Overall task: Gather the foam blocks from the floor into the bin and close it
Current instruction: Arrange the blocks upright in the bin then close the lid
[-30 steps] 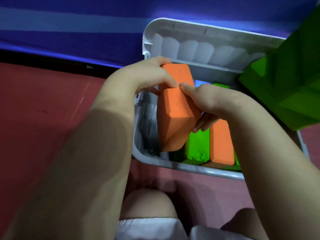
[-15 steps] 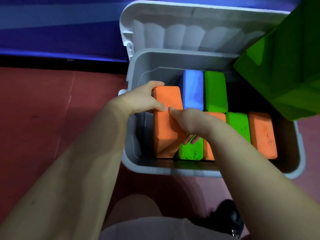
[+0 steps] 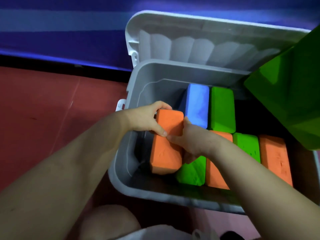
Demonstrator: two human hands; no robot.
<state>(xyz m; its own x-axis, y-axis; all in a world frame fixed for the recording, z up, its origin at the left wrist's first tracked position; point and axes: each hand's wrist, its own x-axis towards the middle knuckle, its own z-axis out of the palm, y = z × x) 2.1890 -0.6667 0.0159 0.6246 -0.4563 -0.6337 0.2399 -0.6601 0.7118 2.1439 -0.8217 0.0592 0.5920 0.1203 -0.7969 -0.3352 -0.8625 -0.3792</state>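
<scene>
1. Plainly, my left hand point(image 3: 147, 121) and right hand point(image 3: 188, 141) both grip the orange foam block point(image 3: 166, 146), tilted at the gray bin's point(image 3: 121, 170) left wall.
2. I judge it light, soft and grippy; holding its long sides suits it.
3. Beyond, blue point(image 3: 197, 106) and green point(image 3: 222, 110) blocks lie packed near the far wall; the lid point(image 3: 173, 26) stands open.

My arms are bare from wrist to elbow, with no sleeves, and so are my left hand point(image 3: 147, 120) and right hand point(image 3: 192, 141). My knee point(image 3: 107, 220) is bare above pale, whitish fabric shorts point(image 3: 155, 232).
</scene>
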